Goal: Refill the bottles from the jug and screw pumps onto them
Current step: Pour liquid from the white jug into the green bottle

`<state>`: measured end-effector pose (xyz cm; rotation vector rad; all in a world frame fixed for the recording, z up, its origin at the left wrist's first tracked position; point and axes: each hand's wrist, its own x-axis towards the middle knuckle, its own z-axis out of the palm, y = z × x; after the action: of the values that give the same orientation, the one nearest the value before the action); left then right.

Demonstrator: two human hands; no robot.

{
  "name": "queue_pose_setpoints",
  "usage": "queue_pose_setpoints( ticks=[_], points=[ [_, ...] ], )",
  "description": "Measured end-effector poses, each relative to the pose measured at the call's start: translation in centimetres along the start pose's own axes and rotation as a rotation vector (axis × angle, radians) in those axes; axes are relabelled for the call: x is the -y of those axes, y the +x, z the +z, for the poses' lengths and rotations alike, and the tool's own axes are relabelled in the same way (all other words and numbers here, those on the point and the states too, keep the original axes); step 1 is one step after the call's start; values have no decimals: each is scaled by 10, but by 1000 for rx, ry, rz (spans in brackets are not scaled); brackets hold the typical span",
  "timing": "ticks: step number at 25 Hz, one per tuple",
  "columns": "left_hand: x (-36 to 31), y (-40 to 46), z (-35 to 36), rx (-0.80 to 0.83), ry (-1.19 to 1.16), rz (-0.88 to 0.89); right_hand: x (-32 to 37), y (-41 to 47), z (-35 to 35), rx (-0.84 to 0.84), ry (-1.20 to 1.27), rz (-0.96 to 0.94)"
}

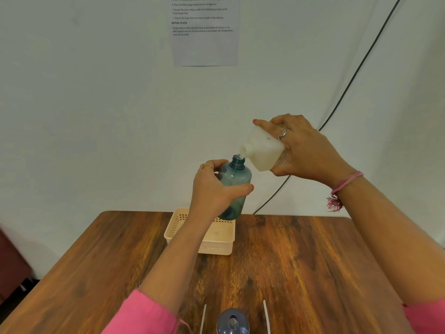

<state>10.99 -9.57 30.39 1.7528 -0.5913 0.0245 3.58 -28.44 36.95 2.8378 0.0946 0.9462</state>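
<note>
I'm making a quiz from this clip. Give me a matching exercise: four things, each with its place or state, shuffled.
1. teal bottle
2. white jug
3. basket
4. second bottle

a. on the table, at the far edge
b. tilted, held in the right hand
c. at the picture's bottom edge
d. upright, gripped by the left hand

Pairs: 1-d, 2-b, 3-a, 4-c

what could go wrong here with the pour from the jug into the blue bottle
1. The jug spout sits just off the narrow bottle mouth, so liquid could run down the outside.
2. Both are held in the air, the left hand on the bottle, the right hand on the jug; a wobble could spill onto the table.
</note>
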Motion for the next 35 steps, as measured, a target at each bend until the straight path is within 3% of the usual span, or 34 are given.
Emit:
queue_pose_setpoints(
  ticks=[35],
  points=[
    [0, 2, 2, 16, -23, -23, -5, 5, 3, -39, -40, -55]
  ],
)
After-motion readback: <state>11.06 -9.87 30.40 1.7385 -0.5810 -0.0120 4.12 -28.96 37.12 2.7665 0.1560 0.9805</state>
